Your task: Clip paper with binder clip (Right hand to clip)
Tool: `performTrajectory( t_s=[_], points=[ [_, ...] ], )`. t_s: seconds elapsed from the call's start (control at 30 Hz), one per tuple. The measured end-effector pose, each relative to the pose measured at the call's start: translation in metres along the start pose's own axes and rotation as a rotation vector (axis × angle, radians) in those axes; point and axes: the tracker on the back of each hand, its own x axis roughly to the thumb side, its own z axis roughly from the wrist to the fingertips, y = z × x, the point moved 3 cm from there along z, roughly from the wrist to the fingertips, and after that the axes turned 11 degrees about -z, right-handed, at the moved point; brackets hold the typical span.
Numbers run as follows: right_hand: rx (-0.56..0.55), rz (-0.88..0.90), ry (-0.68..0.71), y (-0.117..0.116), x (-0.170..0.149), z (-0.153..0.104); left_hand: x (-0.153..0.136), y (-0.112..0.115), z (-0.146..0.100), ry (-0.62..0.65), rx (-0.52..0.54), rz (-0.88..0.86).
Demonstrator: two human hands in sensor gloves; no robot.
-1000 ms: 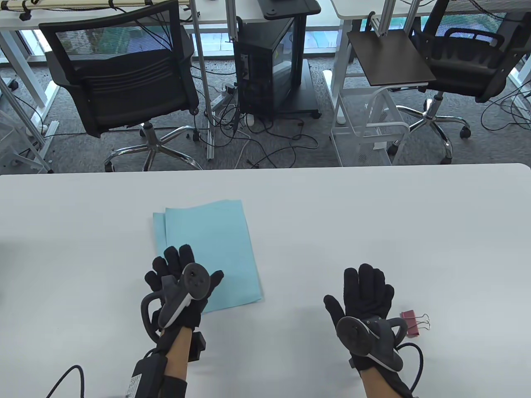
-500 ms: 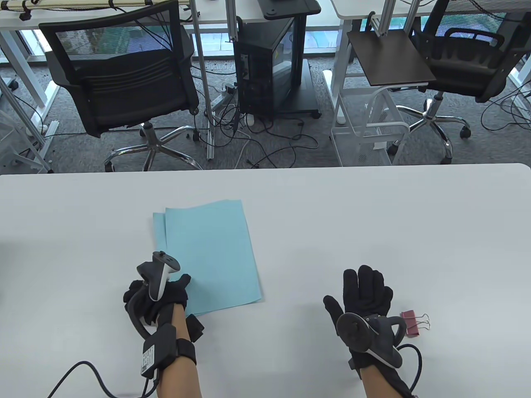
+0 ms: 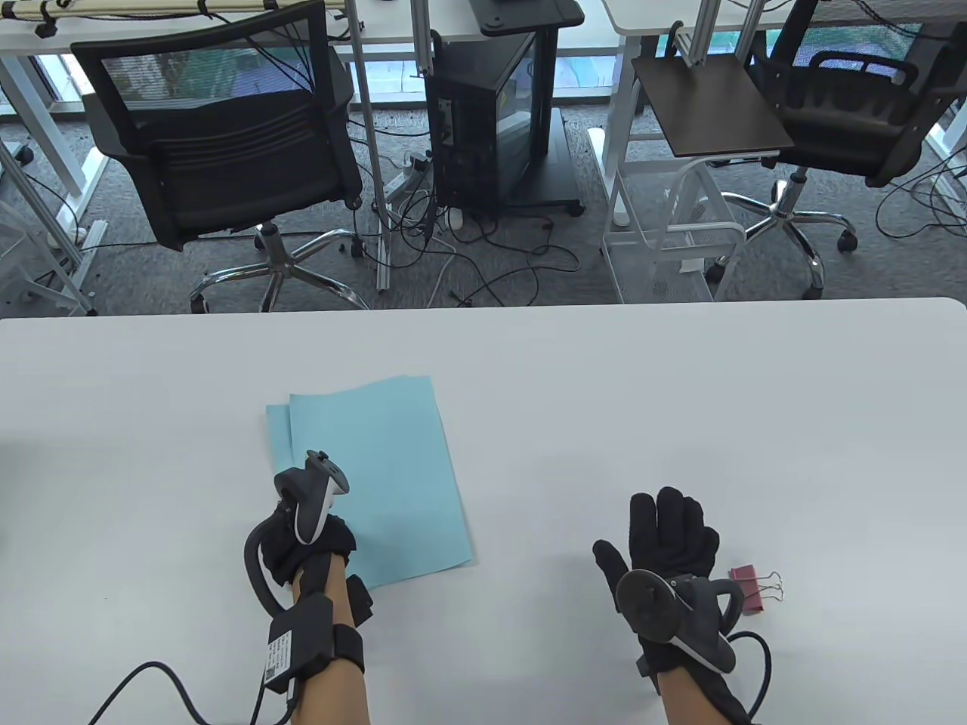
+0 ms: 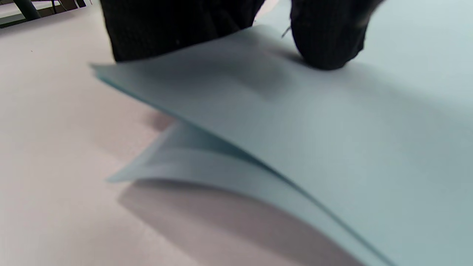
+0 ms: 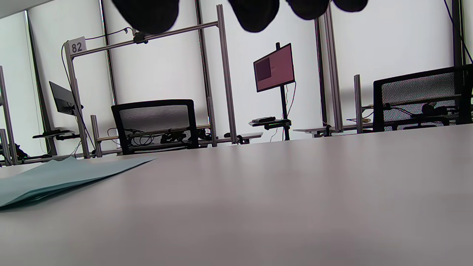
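Pinching the near left corner of the paper (image 3: 378,468), the left hand (image 3: 306,540) has its thumb on top and its other fingers underneath, and that corner is lifted off the table (image 3: 680,393). The left wrist view shows what the table view hides: the thumb (image 4: 327,35) presses on the top sheet, and the 2 blue sheets have parted at the raised corner, the lower one sagging toward the table with a shadow beneath it. From above, the 2 sheets show only as a slightly offset stack, its far end lying flat.

To the right of the paper and well apart from it, the right hand (image 3: 668,551) rests palm down with its fingers spread, gripping nothing. Its wrist view shows only 4 fingertips (image 5: 147,13) at the top edge, above bare table, with the paper low on the left. The binder clip (image 3: 748,590), pink with wire handles, lies just right of that hand, partly behind its tracker (image 3: 672,612); whether they touch cannot be told. Beyond the table's far edge stand 2 office chairs (image 3: 219,143), a black cabinet (image 3: 491,128) and a white wire cart (image 3: 672,226).
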Motion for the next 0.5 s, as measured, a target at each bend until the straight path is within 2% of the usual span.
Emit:
performTrajectory(
  t_s=[0.33, 0.4, 0.5],
  points=[
    [0.02, 0.024, 0.002, -0.003, 0.0, 0.001, -0.009, 0.007, 0.001, 0.075, -0.079, -0.243],
    [0.023, 0.036, 0.003, -0.003, 0.0, 0.001, -0.013, 0.006, 0.0, 0.12, -0.116, -0.323],
    [0.028, 0.05, 0.01, -0.004, 0.0, 0.002, -0.015, -0.004, -0.009, 0.218, -0.1, -0.394]
  ],
)
